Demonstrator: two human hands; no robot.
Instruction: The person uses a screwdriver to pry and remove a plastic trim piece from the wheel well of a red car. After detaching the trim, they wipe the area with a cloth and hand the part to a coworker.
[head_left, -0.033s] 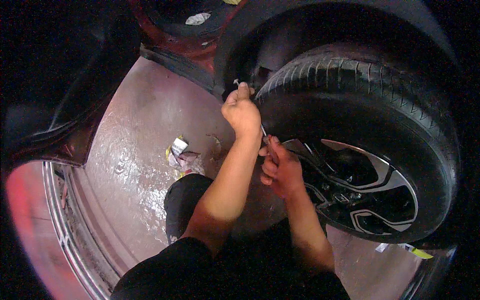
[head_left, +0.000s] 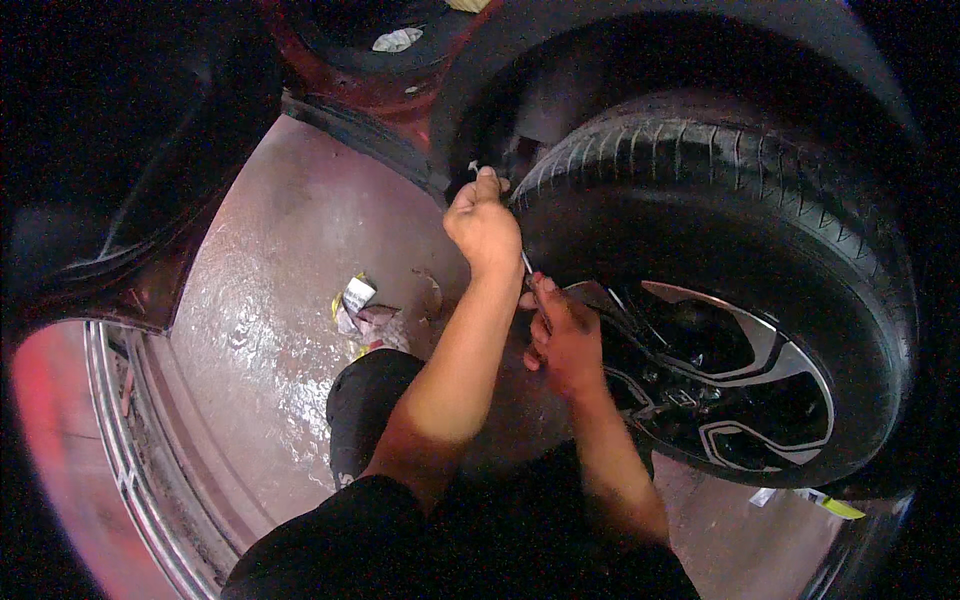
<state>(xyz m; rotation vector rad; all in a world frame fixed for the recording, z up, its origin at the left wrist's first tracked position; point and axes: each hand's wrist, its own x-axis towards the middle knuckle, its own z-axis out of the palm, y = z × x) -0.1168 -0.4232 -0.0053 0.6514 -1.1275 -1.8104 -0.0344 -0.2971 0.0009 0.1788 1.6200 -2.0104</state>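
Observation:
My right hand (head_left: pixel 570 345) is closed round the handle of a screwdriver. The slim metal shaft of the screwdriver (head_left: pixel 527 262) points up and left, passing behind my left wrist. Higher up, my left hand (head_left: pixel 485 225) is closed, its thumb and fingers pinched at the front edge of the wheel arch (head_left: pixel 462 120). A small pale metal tip (head_left: pixel 473 165) sticks out past these fingers, roughly in line with the shaft. Whether it belongs to the screwdriver or is a separate piece, I cannot tell. Close to both hands stands the car tyre (head_left: pixel 720 165) with its black and silver rim (head_left: pixel 790 360).
At the left hangs a dark car door (head_left: pixel 130 200), open beside the red sill (head_left: pixel 350 90). Crumpled wrappers (head_left: pixel 360 305) lie on the wet-looking floor (head_left: pixel 270 240) by my knee (head_left: pixel 370 400). A yellow-green scrap (head_left: pixel 838 507) lies under the tyre.
My right hand has shifted very slightly. Nothing else visibly differs.

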